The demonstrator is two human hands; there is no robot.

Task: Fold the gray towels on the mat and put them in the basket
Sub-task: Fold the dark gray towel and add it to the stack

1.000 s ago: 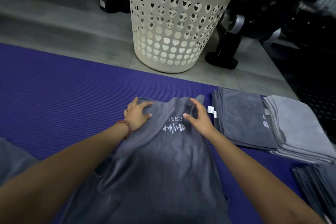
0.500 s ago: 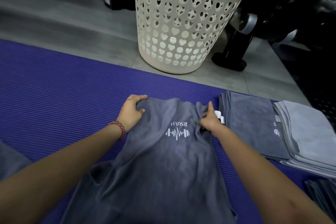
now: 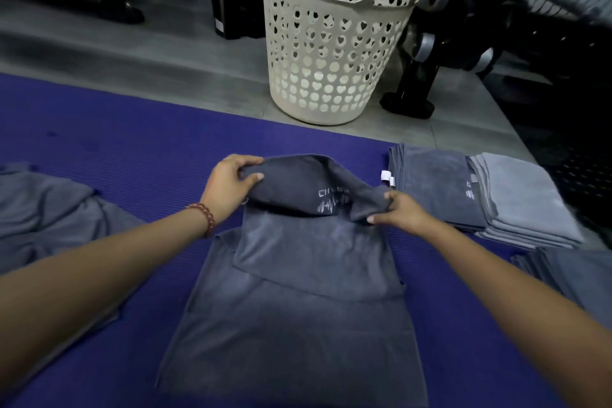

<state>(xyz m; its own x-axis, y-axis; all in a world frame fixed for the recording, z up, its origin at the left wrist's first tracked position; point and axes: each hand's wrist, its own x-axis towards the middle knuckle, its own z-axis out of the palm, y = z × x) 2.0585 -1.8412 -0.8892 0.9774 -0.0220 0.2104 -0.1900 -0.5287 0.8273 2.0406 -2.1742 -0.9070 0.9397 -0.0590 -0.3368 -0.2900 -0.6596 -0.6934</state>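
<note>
A dark gray towel (image 3: 298,308) with a white logo lies lengthwise on the purple mat (image 3: 132,156) in front of me. My left hand (image 3: 228,187) grips its far left corner and my right hand (image 3: 399,212) grips its far right corner. The far edge is lifted off the mat and curls back toward me. A cream basket (image 3: 331,43) with heart-shaped holes stands on the floor beyond the mat. Its inside is hidden from here.
Stacks of folded gray towels (image 3: 480,192) sit on the mat to the right, with more (image 3: 569,272) at the right edge. A crumpled gray towel (image 3: 49,205) lies at the left. Black equipment (image 3: 463,36) stands right of the basket.
Both hands went from pressing the towel's far end to gripping its corners. They have lifted that edge and drawn it back toward me, starting a fold.
</note>
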